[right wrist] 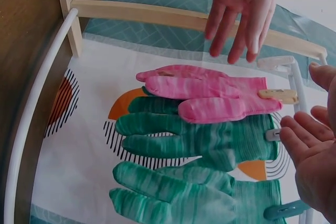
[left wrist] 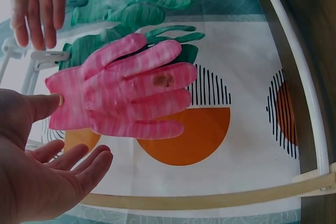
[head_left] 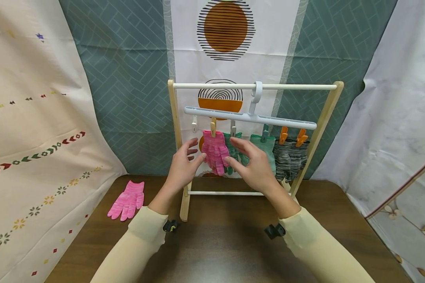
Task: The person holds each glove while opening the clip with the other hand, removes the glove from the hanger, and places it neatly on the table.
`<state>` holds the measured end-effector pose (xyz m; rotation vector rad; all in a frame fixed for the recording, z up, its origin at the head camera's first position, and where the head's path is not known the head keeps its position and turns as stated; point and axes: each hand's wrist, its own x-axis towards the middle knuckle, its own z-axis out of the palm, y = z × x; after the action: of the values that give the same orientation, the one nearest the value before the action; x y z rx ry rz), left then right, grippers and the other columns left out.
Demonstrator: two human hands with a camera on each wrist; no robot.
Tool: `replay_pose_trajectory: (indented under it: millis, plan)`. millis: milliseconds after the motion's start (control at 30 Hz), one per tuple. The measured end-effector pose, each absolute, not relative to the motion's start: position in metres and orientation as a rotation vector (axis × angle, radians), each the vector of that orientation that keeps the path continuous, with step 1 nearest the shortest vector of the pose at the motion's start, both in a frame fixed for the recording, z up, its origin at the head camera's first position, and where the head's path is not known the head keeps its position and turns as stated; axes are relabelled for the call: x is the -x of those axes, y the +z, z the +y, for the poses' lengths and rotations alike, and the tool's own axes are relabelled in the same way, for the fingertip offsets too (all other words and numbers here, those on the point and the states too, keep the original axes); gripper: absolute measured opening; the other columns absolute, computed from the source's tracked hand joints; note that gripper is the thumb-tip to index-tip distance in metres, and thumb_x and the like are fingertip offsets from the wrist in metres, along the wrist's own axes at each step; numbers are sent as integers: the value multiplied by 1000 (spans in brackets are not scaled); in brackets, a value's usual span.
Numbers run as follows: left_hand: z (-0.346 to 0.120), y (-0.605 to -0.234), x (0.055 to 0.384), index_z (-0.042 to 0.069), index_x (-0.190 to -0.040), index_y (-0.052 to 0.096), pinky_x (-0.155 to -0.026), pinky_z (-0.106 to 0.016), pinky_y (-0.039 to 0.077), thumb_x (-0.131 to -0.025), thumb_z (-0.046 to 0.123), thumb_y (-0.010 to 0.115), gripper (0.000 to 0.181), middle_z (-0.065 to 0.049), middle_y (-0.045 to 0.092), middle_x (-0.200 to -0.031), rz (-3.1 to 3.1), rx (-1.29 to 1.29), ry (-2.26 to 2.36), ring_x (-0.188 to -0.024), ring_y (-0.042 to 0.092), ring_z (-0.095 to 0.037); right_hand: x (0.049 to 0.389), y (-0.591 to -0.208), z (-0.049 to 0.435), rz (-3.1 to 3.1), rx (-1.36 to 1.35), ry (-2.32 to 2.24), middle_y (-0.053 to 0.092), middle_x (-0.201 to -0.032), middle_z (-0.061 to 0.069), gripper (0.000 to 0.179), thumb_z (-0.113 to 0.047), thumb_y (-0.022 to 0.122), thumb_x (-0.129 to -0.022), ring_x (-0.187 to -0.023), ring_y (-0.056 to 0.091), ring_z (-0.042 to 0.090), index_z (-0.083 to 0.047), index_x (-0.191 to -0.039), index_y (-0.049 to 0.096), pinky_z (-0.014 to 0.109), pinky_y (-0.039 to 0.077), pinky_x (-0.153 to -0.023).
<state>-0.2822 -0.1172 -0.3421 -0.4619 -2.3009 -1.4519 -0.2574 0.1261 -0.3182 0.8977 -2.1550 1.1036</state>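
A pink glove (head_left: 215, 151) hangs fingers-down from a pale wooden clothespin (head_left: 213, 127) on a light grey hanger (head_left: 249, 117). Its left side faces my left hand (head_left: 184, 163), whose fingers are relaxed and apart, the thumb tip right at the glove's edge. At the right side is my right hand (head_left: 253, 163), fingers spread loosely and holding nothing. The left wrist view shows a brown mark (left wrist: 164, 80) on one glove finger. Just behind and to the right hangs a dark green glove (right wrist: 210, 140), partly hidden by the pink one and my right hand.
A lighter green glove (head_left: 267, 147) and dark grey gloves (head_left: 283, 157) hang farther right, the grey ones from orange clothespins (head_left: 301, 137). A white clothespin (head_left: 194, 124) hangs bare at left. The wooden rack (head_left: 185, 202) stands on the brown table. Another pink glove (head_left: 127, 200) lies at left.
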Motion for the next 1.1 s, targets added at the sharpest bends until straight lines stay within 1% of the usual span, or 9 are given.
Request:
replay_pose_trajectory:
  millis: [100,267,433,533,667,833,933,1100]
  plan:
    - [-113,-342,290,2,-157,44,-112,-52,46,-104,18,71,62,-18,53,-155,-2303,465,-1484,-135,58,-38,258,-316,124,-2172,-889,1110,63,-146,16,59,-19,81,-98,-133,62,29,2,-147,57,46,52,-107]
    - [-109,-342,302,2,-160,40,-116,-55,42,-106,18,68,62,-19,48,-159,-2294,487,-1566,-140,53,-40,260,-314,119,-2199,-881,1126,61,-149,17,60,-19,79,-99,-134,61,30,2,-149,55,47,51,-108]
    - [-106,-342,311,3,-160,40,-117,-54,41,-107,18,65,61,-20,51,-156,-2276,500,-1640,-140,53,-38,263,-311,115,-2216,-871,1144,59,-152,15,62,-22,79,-99,-136,60,30,2,-151,54,45,51,-108]
    - [-105,-342,316,2,-160,40,-116,-53,42,-108,17,64,60,-21,53,-154,-2262,516,-1689,-139,54,-38,265,-309,112,-2224,-868,1148,57,-153,14,64,-23,79,-99,-138,59,29,1,-152,53,45,50,-108]
    - [-106,-342,318,1,-159,42,-111,-50,47,-108,17,64,57,-21,56,-149,-2253,518,-1743,-134,57,-38,268,-308,108,-2240,-869,1155,56,-155,14,65,-24,78,-100,-140,57,28,0,-154,51,43,50,-109]
    - [-108,-344,318,3,-154,49,-100,-46,55,-108,20,66,52,-19,63,-140,-2261,517,-1762,-122,64,-35,271,-307,104,-2238,-875,1177,55,-155,18,64,-24,77,-101,-142,55,29,-1,-155,50,44,48,-110]
    - [-109,-344,316,3,-151,52,-93,-44,56,-108,20,66,49,-19,66,-135,-2260,536,-1775,-115,66,-35,272,-306,103,-2240,-871,1175,54,-156,17,64,-23,76,-101,-143,54,29,-1,-155,50,44,47,-111]
    - [-111,-345,311,3,-150,53,-91,-40,57,-109,22,64,47,-17,67,-138,-2259,563,-1822,-113,66,-31,273,-305,101,-2250,-865,1156,54,-157,14,64,-24,75,-102,-144,53,28,-1,-156,49,42,46,-112]
